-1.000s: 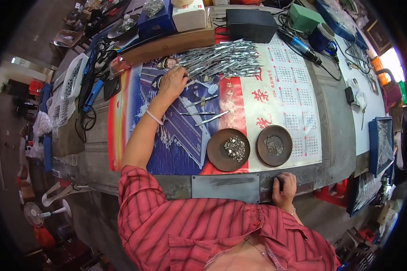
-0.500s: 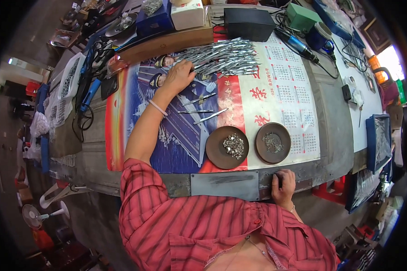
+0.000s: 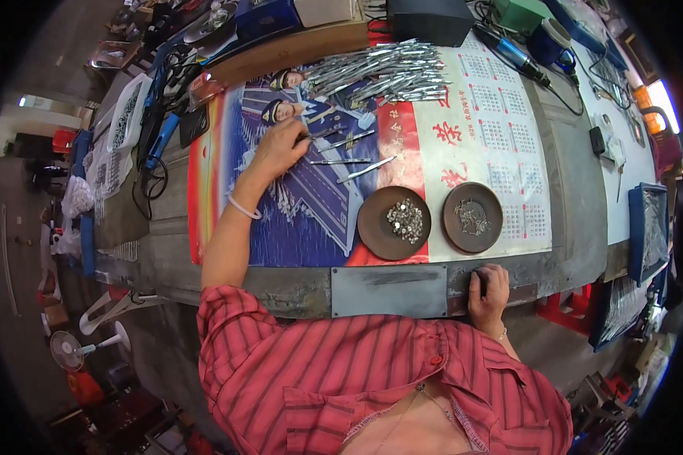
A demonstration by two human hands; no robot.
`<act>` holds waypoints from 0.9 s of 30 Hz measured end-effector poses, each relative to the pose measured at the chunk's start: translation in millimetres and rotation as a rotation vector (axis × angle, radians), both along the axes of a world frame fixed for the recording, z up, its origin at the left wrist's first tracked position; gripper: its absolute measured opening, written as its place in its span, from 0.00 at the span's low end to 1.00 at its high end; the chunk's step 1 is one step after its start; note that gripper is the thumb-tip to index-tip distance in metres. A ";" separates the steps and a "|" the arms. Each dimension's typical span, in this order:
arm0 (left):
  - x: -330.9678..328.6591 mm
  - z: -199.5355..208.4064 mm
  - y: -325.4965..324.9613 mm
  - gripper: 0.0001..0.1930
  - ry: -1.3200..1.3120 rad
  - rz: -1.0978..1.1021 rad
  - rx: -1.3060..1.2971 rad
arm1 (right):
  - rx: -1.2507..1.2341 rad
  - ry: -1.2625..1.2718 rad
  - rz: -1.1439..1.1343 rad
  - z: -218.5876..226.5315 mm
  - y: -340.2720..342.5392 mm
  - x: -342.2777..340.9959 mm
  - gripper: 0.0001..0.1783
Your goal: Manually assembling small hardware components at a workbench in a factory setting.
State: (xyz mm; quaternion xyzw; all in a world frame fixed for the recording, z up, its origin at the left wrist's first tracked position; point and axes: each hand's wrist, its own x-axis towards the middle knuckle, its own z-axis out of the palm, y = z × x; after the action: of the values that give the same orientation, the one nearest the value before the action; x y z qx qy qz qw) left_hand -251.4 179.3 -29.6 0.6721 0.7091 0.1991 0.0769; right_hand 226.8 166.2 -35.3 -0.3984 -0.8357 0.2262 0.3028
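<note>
My left hand [image 3: 278, 150] is over the left part of a printed calendar poster, its fingers closed on a slim silvery metal rod [image 3: 324, 133] that juts out to the right. Three similar rods [image 3: 341, 161] lie loose beside it. Farther back is a large heap of the same rods [image 3: 391, 72]. My right hand [image 3: 491, 290] rests at the table's near edge with its fingers curled; whatever it may hold is hidden. Ahead of it are two round brown dishes, one with small shiny metal parts [image 3: 405, 221], the other with tiny thin pins [image 3: 472, 218].
A wooden box [image 3: 296, 51] and a black box [image 3: 430, 21] stand behind the heap. At the left lie a white tray of small parts [image 3: 129, 114] and a blue-handled tool [image 3: 162, 140]. A blue electric tool [image 3: 514, 54] and a blue mug [image 3: 550, 39] are at the back right.
My left hand has come away from the heap toward me with a rod in its fingers, to beside the loose rods. My right hand stays at the table edge. The view has shifted slightly.
</note>
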 end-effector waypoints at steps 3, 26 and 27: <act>24.9 0.4 5.9 0.09 -0.089 -0.074 -0.019 | 0.016 -0.012 -0.008 -3.6 0.3 2.2 0.06; 138.8 32.9 -57.2 0.06 -0.735 0.205 0.264 | -0.109 0.151 -0.061 2.9 -3.8 6.5 0.04; 148.2 39.2 -71.1 0.06 -0.865 0.226 0.283 | -0.098 0.157 -0.056 5.7 0.6 5.6 0.04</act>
State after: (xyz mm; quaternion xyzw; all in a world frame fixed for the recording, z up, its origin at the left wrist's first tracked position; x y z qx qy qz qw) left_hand -103.2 108.2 9.7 0.4499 0.6465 0.5628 0.2508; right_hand 232.4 166.9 -29.6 -0.4170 -0.7859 0.2887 0.3538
